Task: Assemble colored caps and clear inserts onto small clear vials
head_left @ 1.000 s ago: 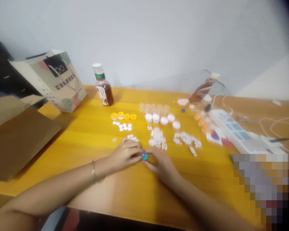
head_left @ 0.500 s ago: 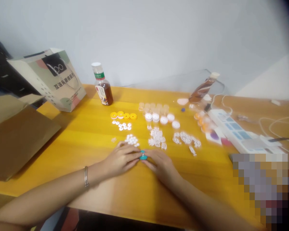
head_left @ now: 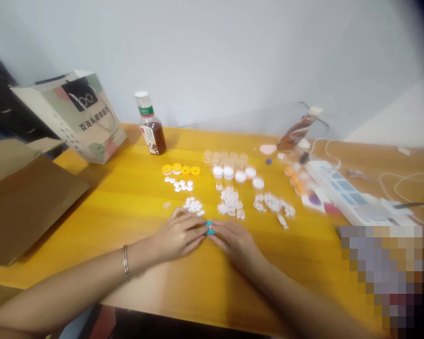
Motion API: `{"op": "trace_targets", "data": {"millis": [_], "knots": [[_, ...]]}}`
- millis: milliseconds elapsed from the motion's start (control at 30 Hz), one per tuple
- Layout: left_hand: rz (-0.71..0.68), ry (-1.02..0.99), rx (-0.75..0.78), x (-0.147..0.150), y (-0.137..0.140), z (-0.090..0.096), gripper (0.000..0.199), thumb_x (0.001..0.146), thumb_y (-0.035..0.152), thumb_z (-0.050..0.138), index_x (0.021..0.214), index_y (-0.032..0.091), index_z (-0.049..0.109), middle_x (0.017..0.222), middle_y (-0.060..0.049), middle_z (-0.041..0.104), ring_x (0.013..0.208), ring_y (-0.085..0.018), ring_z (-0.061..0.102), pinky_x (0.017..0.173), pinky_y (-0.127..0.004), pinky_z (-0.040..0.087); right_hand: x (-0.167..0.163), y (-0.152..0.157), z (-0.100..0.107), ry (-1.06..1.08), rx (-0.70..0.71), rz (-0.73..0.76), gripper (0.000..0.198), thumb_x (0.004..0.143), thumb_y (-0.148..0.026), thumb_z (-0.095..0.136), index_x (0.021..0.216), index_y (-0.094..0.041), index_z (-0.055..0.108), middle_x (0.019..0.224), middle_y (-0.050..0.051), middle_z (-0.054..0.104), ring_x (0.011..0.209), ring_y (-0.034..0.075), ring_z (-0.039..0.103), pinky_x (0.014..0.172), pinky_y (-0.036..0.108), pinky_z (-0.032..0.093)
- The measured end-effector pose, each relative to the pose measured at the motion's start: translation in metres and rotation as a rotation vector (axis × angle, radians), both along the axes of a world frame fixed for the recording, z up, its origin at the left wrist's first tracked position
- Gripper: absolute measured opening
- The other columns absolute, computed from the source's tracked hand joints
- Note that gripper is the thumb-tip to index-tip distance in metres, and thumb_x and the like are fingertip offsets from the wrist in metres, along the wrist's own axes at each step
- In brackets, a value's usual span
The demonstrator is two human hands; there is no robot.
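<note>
A small teal round piece with a pale centre [head_left: 209,228] is pinched between the fingertips of both hands, just above the table. My left hand [head_left: 182,233] grips its left side and my right hand [head_left: 235,238] its right side; the fingers cover much of it. Beyond the left fingers lie small white round pieces [head_left: 193,205]. Past the right fingers is a heap of white openwork pieces [head_left: 229,201], with more of them [head_left: 273,202] farther right. Yellow rings [head_left: 185,170] and white discs [head_left: 240,176] sit in rows behind, with small white buttons [head_left: 177,183] between.
An open cardboard box [head_left: 31,202] and a paper bag [head_left: 88,122] stand on the left. A bottle of dark drink [head_left: 152,132] is at the back, another bottle [head_left: 298,129] leans at the right. A white power strip [head_left: 342,188] with cables lies on the right.
Both hands stay nearly in place. The teal piece has turned slightly between the fingertips, and the right fingers have shifted a little around it.
</note>
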State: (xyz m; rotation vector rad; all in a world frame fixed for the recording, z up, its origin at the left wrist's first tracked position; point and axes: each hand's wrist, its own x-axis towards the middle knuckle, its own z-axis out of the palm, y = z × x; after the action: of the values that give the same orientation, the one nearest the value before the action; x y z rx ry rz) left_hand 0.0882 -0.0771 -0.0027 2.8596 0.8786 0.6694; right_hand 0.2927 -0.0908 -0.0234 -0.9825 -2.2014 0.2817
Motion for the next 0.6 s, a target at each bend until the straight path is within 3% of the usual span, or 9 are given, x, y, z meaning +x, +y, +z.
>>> {"op": "trace_targets", "data": {"millis": [267,600], "knots": [[-0.023,0.084,0.057,0.0017,-0.0031,0.0029,0.026,0.086,0.021,0.044,0.110,0.017,0.054,0.102,-0.008,0.062,0.095,-0.019,0.054,0.086,-0.038,0.033,-0.0012,-0.0032,0.0037,-0.056,0.056,-0.001,0.016,0.084,-0.020,0.049,0.093,-0.020,0.062,0.093,0.007,0.067,0.081,0.018,0.062,0.075,0.033,0.053],[-0.062,0.127,0.192,0.0065,-0.0030,0.0061,0.021,0.086,0.017,0.041,0.099,0.016,0.057,0.098,-0.009,0.063,0.100,-0.021,0.053,0.085,-0.041,0.032,-0.0014,-0.0080,0.0077,-0.380,0.156,0.042,0.027,0.082,-0.005,0.038,0.096,-0.012,0.059,0.100,0.014,0.061,0.087,0.021,0.058,0.080,0.035,0.052]]}}
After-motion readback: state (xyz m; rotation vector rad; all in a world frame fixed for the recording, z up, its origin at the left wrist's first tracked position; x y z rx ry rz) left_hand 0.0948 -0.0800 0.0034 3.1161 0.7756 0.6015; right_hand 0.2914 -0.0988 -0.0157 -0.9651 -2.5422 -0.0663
